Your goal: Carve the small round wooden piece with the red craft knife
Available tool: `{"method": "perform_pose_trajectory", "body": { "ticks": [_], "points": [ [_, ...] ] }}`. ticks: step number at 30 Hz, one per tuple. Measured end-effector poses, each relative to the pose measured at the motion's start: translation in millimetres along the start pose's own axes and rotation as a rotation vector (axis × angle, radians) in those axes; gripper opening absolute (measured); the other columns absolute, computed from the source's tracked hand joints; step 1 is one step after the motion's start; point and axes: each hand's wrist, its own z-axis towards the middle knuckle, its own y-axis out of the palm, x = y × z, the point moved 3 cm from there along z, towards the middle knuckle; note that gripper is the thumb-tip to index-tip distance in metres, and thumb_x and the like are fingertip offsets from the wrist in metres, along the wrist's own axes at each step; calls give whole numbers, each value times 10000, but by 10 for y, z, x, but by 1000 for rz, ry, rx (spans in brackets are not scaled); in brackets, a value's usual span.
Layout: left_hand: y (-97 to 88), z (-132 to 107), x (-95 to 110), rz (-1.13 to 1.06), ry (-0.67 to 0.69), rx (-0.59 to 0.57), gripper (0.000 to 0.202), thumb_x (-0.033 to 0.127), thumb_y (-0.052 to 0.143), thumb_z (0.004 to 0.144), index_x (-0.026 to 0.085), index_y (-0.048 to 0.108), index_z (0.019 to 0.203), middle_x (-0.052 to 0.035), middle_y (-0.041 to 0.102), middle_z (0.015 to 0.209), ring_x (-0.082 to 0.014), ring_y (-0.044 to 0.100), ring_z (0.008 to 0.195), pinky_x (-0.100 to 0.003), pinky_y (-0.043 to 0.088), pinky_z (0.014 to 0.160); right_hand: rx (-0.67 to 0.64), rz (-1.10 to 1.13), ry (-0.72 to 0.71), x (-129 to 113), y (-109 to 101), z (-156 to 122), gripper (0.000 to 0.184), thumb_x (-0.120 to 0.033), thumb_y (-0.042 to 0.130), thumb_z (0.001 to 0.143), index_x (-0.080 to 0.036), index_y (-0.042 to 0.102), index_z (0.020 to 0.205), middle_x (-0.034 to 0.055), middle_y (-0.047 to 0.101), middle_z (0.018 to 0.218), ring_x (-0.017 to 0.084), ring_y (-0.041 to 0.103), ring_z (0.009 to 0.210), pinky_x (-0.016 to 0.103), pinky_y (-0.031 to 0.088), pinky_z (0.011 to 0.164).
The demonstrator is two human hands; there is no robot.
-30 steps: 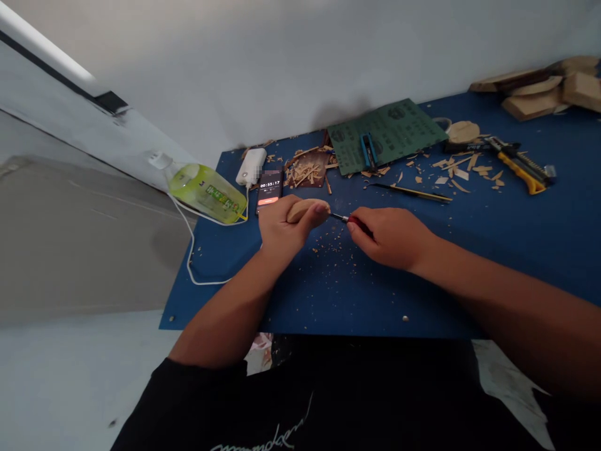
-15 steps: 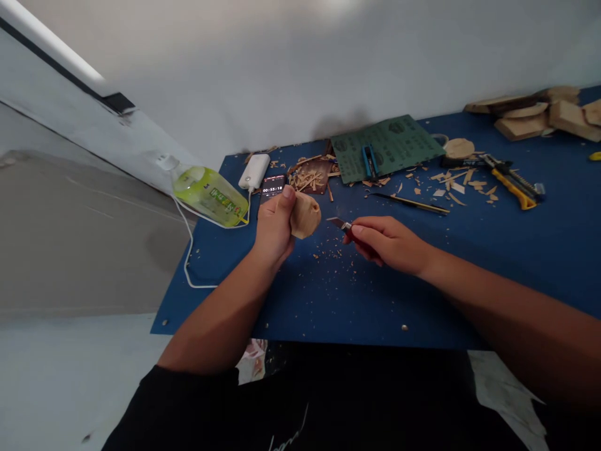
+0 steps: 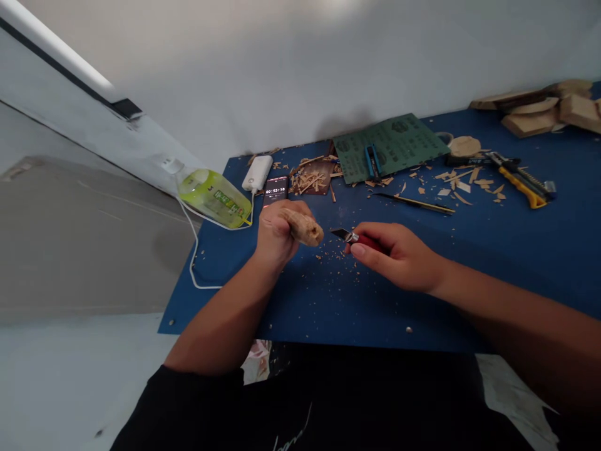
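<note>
Pale tan carved wood lump (image 3: 305, 228); red-handled steel-bladed carving knife (image 3: 369, 241); deep blue work mat (image 3: 319, 307), crumb-speckled; green printed sandpaper sheet (image 3: 389, 149); yellow-black box cutter (image 3: 521, 186); lime-green plastic bottle (image 3: 215, 198)

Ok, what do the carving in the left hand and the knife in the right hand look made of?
The carving looks like pale, unfinished wood: matte, uneven surface, with similar chips scattered nearby. The knife seems to have a grey steel blade, going by its sheen, and a glossy red handle, perhaps plastic or painted wood; I can't tell which.
</note>
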Motion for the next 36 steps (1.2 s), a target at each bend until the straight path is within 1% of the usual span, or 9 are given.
{"method": "perform_pose_trajectory", "body": {
  "ticks": [4,8,12,17,20,25,28,33,36],
  "points": [
    [-35,0,-37,45,34,26,778,1008,730,711,234,698,647,-35,665,650,-160,610,544,-313,464,496,7,-72,-33,11,13,-7,391,-566,598,1106,-210,671,961,-39,564,733,125,477,653,291,380,629],
    [-86,-29,-79,137,67,37,738,940,697,833,215,767,715,-56,698,697,-152,603,565,-289,407,486,49,-145,-44,18,25,0,423,-570,584,1119,-227,593,872,-60,518,678,115,451,617,297,339,616],
    [-112,-58,-95,274,73,53,776,960,652,846,204,780,724,-85,729,762,-165,623,644,-292,441,544,81,-202,-16,-3,27,7,459,-598,546,1126,-232,567,850,-48,540,684,126,448,623,315,325,641],
    [-116,-63,-17,356,144,42,727,926,638,890,233,813,755,-77,753,782,-177,641,665,-317,481,590,105,-237,49,-12,35,8,482,-629,519,1123,-234,578,854,-31,579,694,139,476,627,329,319,650],
    [-111,-78,73,517,226,-4,620,829,670,950,247,858,844,-78,791,841,-194,701,747,-330,532,667,133,-308,107,2,29,16,463,-605,519,1123,-236,576,850,-9,616,718,153,499,653,336,318,655],
    [-47,-123,178,716,399,-101,285,551,831,966,270,858,930,-52,833,899,-182,749,793,-321,562,746,127,-412,183,23,28,33,436,-577,527,1117,-236,573,848,28,671,771,168,512,669,347,313,656],
    [1,-135,200,770,430,-136,250,513,878,930,268,837,907,-51,852,936,-194,782,837,-325,580,783,130,-419,242,42,33,37,454,-589,513,1117,-236,576,840,44,688,793,173,516,665,351,315,652],
    [60,-145,225,884,473,-167,267,477,900,911,237,796,858,-46,823,836,-172,742,728,-307,541,679,73,-411,248,121,69,69,461,-581,491,1126,-236,579,832,47,693,807,180,525,685,354,313,650],
    [56,-158,230,851,545,-161,245,417,885,936,221,766,851,-27,779,772,-136,679,654,-281,473,602,48,-388,202,152,65,89,469,-575,492,1129,-235,556,812,29,668,767,170,510,675,348,310,643]
  ]
}}
